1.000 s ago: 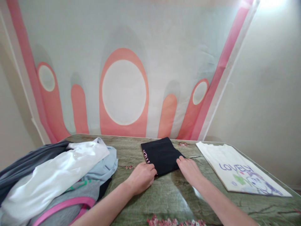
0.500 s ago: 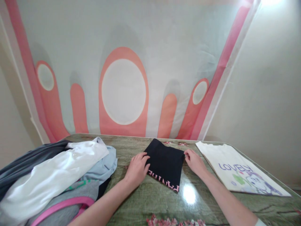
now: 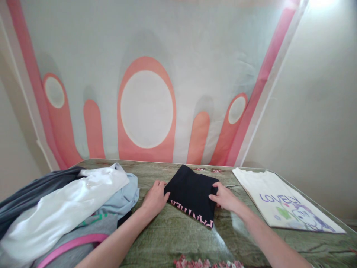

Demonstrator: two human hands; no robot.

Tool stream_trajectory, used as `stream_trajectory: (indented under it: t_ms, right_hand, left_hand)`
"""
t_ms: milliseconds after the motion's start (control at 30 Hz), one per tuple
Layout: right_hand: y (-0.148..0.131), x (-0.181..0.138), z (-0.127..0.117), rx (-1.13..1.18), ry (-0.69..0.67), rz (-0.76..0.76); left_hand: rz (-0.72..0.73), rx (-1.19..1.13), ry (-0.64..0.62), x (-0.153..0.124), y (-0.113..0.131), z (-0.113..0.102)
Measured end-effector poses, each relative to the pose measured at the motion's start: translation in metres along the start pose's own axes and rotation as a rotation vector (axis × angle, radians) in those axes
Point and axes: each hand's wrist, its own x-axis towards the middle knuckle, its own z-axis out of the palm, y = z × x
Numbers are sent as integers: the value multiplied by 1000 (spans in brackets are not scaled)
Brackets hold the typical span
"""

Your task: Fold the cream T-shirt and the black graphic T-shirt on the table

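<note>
A folded black shirt [image 3: 192, 191] with pink lettering along its near edge lies on the green marbled table [image 3: 178, 234]. My left hand [image 3: 154, 197] rests at the shirt's left edge, fingers curled onto the cloth. On the other side my right hand [image 3: 224, 196] grips the shirt's right edge, thumb on top. Both forearms reach in from the bottom of the view.
A heap of loose clothes [image 3: 64, 212] in white, light blue, dark grey and grey with pink trim covers the table's left side. A folded white shirt with a "LOVELY" print [image 3: 281, 203] lies at the right. A patterned wall hanging stands behind the table.
The black shirt has been turned so its pink lettering faces the near edge. Both hands moved from its near corners to its left and right sides.
</note>
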Motion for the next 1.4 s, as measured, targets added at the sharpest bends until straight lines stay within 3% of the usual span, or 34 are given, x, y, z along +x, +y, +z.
stream_trajectory:
  t_ms: [200,300,433,667,900,1000,1100,1233,1400]
  right_hand:
    - [6,2,-3,199,-104,118]
    - [2,-5,-8,288,-241,164]
    - [-9,-15,-11,365,-339,167]
    - [-3,-10,-14,275,-241,97]
    - [8,3,-6,-212,232,-234]
    - [7,2,3,-387,132,-281]
    - [11,4,7,-471,39,-209]
    - [23,10,1,-505,132,-74]
    - [17,4,-16,-487,193,-86]
  left_hand:
    - [-64,113,-128,-6,10,-9]
    - [-78,129,-180,-9,14,-13]
    - [-86,106,-172,-7,12,-14]
    - [-62,9,-193,1,-2,-13]
    - [-89,67,-251,-7,9,-24]
    - [-76,99,-263,-12,19,-27]
    - [-90,159,-248,-14,24,-28]
    - [-118,206,-241,-9,15,-26]
    - [-122,203,-278,-1,1,-26]
